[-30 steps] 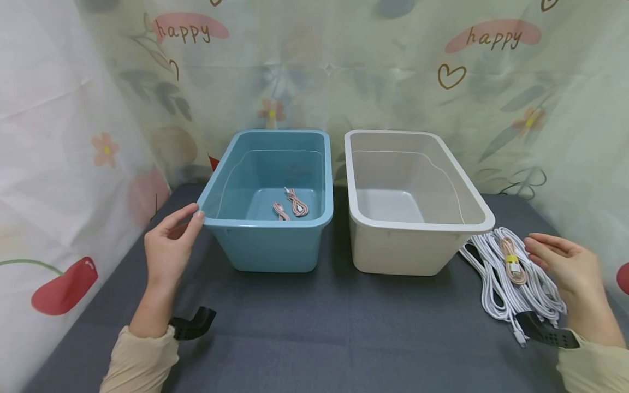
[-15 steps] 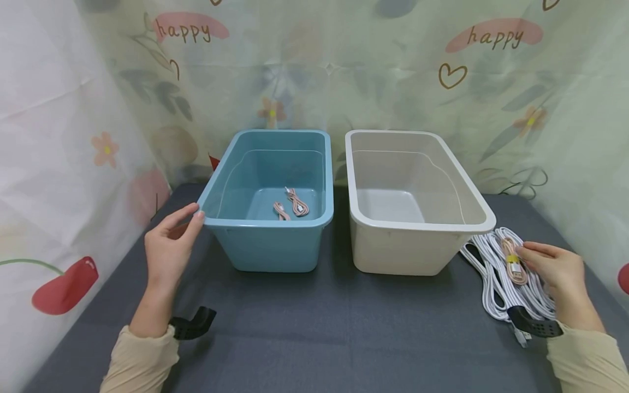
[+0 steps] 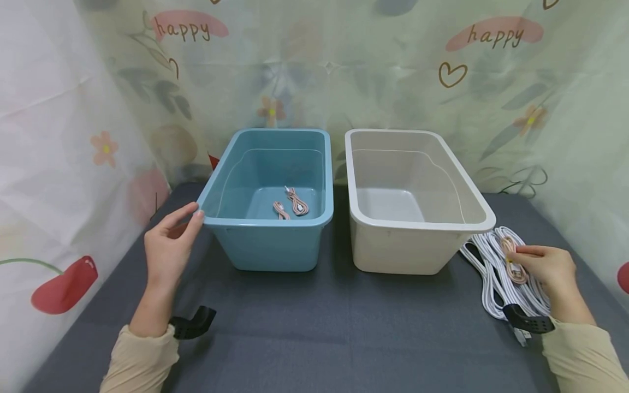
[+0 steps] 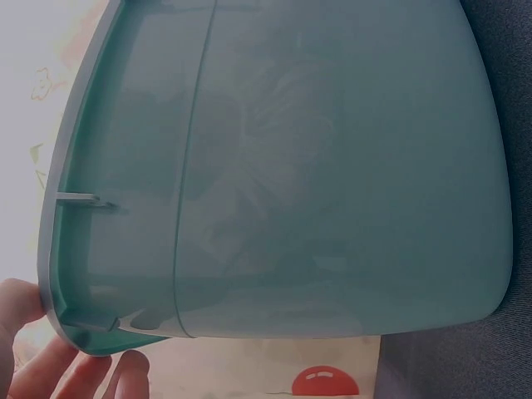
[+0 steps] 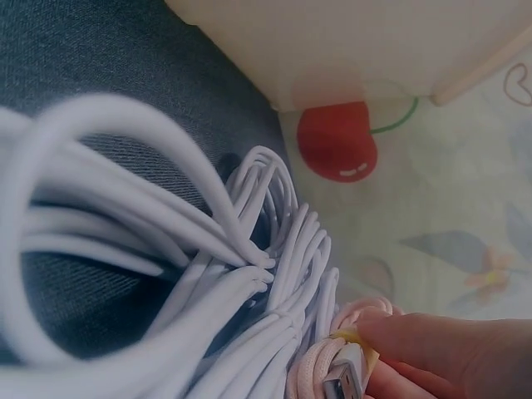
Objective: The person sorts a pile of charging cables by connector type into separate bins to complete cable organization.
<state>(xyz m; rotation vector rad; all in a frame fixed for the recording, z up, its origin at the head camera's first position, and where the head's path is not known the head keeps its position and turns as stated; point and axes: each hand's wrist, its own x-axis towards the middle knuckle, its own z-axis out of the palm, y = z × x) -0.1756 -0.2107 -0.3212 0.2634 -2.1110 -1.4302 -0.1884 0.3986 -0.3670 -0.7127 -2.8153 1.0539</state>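
Note:
At the near left corner of a blue plastic bin (image 3: 272, 246), my left hand (image 3: 169, 248) pinches the rim between thumb and fingers. The left wrist view shows the thumb (image 4: 18, 304) on one side of the rim and fingers curled at its underside. My right hand (image 3: 549, 268) pinches a small pink charging cable (image 5: 309, 378) by the yellow tie around its coil; a USB plug (image 5: 345, 376) sticks out of it. This cable lies over a big bundle of white cable (image 3: 495, 281). Inside the blue bin lie two pink cables, one coil (image 3: 298, 204) larger in view than the other (image 3: 280, 209).
A beige plastic bin (image 3: 393, 248) stands right of the blue one, a narrow gap between them, with nothing visible inside. The white cable bundle sits by its near right corner. Dark grey cloth (image 3: 314, 333) covers the table, and printed curtains (image 3: 304, 65) hang behind and at both sides.
My right hand has moved left and slightly down, from beside the white bundle onto the pink cable, and now pinches it. The left hand stays at the blue bin's rim.

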